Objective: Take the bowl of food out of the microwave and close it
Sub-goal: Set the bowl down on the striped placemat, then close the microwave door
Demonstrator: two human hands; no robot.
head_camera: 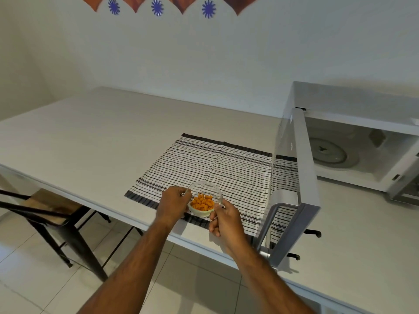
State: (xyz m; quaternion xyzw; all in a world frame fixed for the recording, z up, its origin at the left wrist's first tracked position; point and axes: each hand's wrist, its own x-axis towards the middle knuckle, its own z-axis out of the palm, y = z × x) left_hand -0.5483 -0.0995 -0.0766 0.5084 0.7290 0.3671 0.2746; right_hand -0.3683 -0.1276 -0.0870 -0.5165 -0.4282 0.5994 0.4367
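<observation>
Glass bowl (204, 198) of orange snacks gripped by left hand (173, 202) and right hand (223, 219) fingers over striped placemat (217, 168); microwave (353, 137) door (292, 177) open at 3 o'clock

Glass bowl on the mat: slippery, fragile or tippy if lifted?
The bowl looks like clear glass, so probably rigid, breakable and smooth to grip. Both hands, left hand and right hand, pinch its rim, suggesting care. It is shallow and wide, with little food, so probably light and unlikely to tip.

One bowl (205, 198) of orange food, one striped cloth (226, 164) and one microwave (353, 141) are on one table (90, 132). Two hands show, left hand (172, 203) and right hand (224, 219). One chair (52, 207) stands below, and three blue flower stickers (157, 7) mark the wall.
</observation>
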